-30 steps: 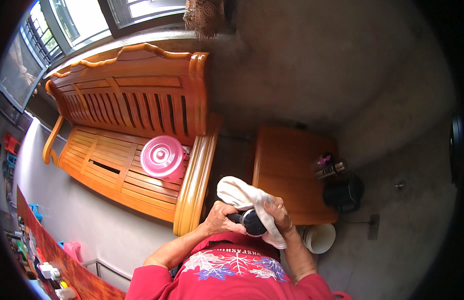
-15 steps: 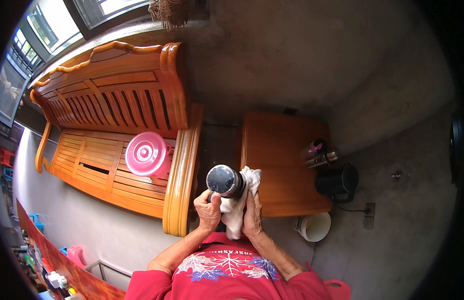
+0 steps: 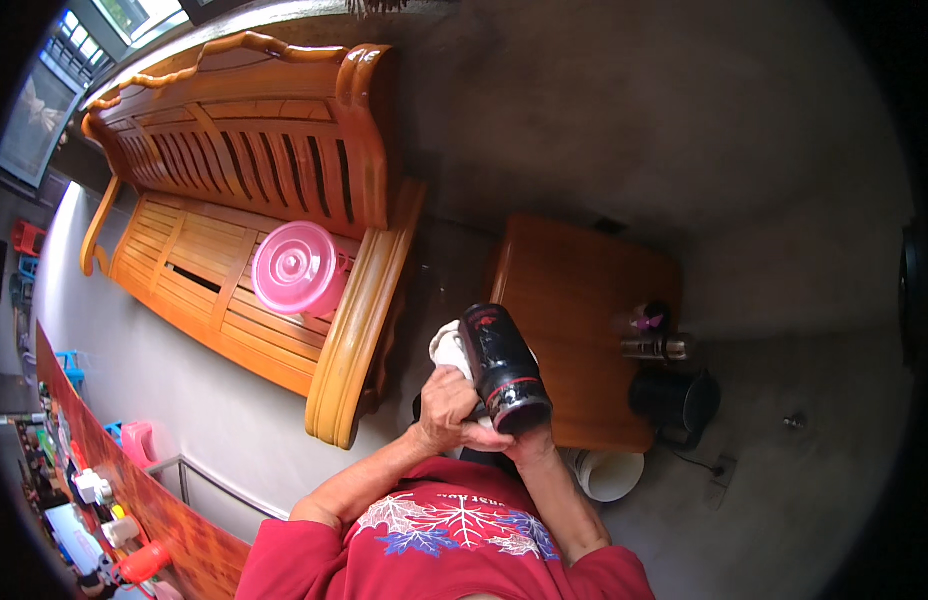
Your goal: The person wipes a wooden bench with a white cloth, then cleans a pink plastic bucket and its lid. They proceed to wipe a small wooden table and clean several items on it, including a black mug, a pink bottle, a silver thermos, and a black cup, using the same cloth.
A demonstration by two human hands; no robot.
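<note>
In front of my chest, a black vacuum flask (image 3: 504, 350) with red bands lies slantwise, its wide lower end turned toward me. My left hand (image 3: 449, 408) is closed on a white cloth (image 3: 448, 345) and presses it along the flask's left side, the thumb reaching under the near end. My right hand (image 3: 531, 443) grips the flask from beneath at that end; most of its fingers are hidden behind the flask.
A wooden bench (image 3: 209, 270) at left bears a pink lidded bucket (image 3: 296, 268). On the wooden table (image 3: 569, 290) at right stand a steel flask (image 3: 664, 347) and a black kettle (image 3: 674, 400). A white bucket (image 3: 612, 476) sits below. A cluttered red table edge (image 3: 144, 490) is lower left.
The flask has been turned from end-on to showing its long side. The cloth has shifted from its right side to its left, with my left hand now on it.
</note>
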